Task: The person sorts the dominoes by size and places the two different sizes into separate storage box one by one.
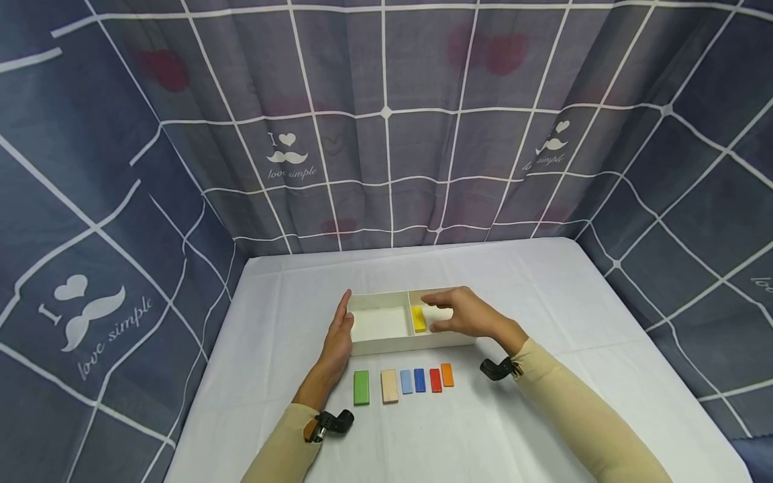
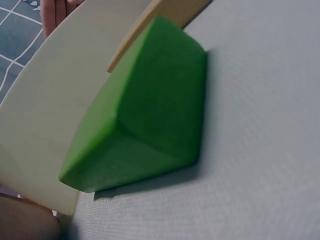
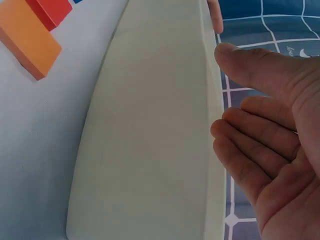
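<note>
A cream-white box (image 1: pixel 386 345) with a divider stands on the white cloth. Its left end is touched by my left hand (image 1: pixel 338 342), fingers straight along the wall. In the right compartment a yellow block (image 1: pixel 419 319) lies beside the divider. Over that compartment is my right hand (image 1: pixel 468 313), thumb and fingers apart with nothing between them, just right of the yellow block. The right wrist view shows this hand (image 3: pixel 270 135) with loosely bent fingers above the box's wall (image 3: pixel 145 130). The left compartment's white floor (image 1: pixel 380 318) is bare.
In front of the box lies a row of blocks: green (image 1: pixel 361 388), plain wood (image 1: pixel 389 386), light blue (image 1: pixel 406 382), dark blue (image 1: pixel 419 380), red (image 1: pixel 435 380) and orange (image 1: pixel 447 375). A checked curtain (image 1: pixel 423 147) surrounds the table (image 1: pixel 290 302) at the back and sides.
</note>
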Demonstrator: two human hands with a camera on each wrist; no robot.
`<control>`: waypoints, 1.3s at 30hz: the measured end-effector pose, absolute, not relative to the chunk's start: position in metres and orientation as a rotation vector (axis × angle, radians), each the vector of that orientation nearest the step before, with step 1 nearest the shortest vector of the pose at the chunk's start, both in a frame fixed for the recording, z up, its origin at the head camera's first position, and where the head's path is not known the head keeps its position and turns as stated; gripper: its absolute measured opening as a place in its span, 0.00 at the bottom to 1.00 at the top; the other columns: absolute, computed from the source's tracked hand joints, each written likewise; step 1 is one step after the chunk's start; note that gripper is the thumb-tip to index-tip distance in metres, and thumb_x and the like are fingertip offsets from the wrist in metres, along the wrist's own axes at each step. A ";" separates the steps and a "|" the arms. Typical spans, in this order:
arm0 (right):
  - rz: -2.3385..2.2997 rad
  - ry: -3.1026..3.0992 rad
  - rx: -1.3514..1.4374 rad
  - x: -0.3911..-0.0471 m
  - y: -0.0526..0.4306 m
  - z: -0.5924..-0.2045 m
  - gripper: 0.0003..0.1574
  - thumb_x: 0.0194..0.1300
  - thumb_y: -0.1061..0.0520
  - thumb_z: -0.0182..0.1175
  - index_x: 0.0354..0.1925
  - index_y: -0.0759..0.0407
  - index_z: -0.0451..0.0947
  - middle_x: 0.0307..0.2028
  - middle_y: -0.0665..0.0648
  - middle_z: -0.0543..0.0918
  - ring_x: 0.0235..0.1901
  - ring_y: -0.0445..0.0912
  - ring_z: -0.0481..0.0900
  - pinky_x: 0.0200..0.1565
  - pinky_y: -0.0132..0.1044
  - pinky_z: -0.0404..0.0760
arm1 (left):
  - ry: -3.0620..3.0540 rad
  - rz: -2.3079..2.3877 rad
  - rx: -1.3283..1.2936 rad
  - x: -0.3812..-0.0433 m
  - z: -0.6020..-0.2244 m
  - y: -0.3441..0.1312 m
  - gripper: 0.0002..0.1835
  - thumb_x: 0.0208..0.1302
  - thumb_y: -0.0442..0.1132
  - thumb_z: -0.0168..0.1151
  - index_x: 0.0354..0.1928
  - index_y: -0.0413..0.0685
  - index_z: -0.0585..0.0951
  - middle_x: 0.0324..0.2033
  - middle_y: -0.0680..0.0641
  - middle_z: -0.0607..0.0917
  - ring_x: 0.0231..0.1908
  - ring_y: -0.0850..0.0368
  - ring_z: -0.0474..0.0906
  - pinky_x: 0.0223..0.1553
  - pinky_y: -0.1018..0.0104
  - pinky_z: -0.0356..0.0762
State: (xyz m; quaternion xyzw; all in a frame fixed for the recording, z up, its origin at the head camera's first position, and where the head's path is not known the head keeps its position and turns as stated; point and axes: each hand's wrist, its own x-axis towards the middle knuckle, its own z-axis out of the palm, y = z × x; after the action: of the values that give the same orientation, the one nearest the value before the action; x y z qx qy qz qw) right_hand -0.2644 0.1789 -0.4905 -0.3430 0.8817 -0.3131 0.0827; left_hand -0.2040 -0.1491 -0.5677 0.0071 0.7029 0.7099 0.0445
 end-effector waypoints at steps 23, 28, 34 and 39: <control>-0.980 2.586 -0.995 -0.225 0.181 -0.474 0.38 0.65 0.52 0.80 0.70 0.59 0.83 0.65 0.57 0.88 0.63 0.57 0.88 0.64 0.55 0.86 | 2.149 2.160 0.009 -0.203 -0.566 -0.148 0.32 0.92 0.46 0.33 0.90 0.70 0.47 0.89 0.49 0.48 0.89 0.44 0.36 0.86 0.33 0.32; -0.988 2.572 -1.011 -0.215 0.178 -0.474 0.38 0.65 0.51 0.80 0.70 0.58 0.84 0.65 0.53 0.88 0.65 0.50 0.87 0.66 0.51 0.86 | 2.157 2.154 0.010 -0.203 -0.566 -0.148 0.31 0.92 0.46 0.32 0.90 0.74 0.47 0.90 0.49 0.48 0.89 0.44 0.36 0.86 0.33 0.32; -1.008 2.535 -1.045 -0.207 0.172 -0.476 0.38 0.65 0.52 0.81 0.69 0.60 0.84 0.65 0.53 0.88 0.64 0.50 0.88 0.66 0.52 0.86 | 2.158 2.153 0.004 -0.204 -0.566 -0.148 0.31 0.92 0.46 0.32 0.89 0.77 0.48 0.90 0.49 0.48 0.89 0.45 0.36 0.86 0.34 0.31; -1.004 2.521 -1.084 -0.202 0.166 -0.483 0.37 0.64 0.52 0.82 0.68 0.61 0.85 0.64 0.54 0.89 0.62 0.49 0.89 0.64 0.50 0.87 | 2.158 2.153 0.003 -0.204 -0.566 -0.148 0.31 0.92 0.46 0.32 0.90 0.74 0.47 0.89 0.49 0.48 0.89 0.45 0.37 0.86 0.34 0.32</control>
State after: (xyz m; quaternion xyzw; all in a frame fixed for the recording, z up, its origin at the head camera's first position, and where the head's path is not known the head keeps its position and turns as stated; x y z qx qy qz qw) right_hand -0.2022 0.1663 -0.4829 -0.3686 0.8576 -0.3416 0.1095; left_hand -0.2037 -0.1482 -0.5662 0.0010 0.7071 0.7056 0.0464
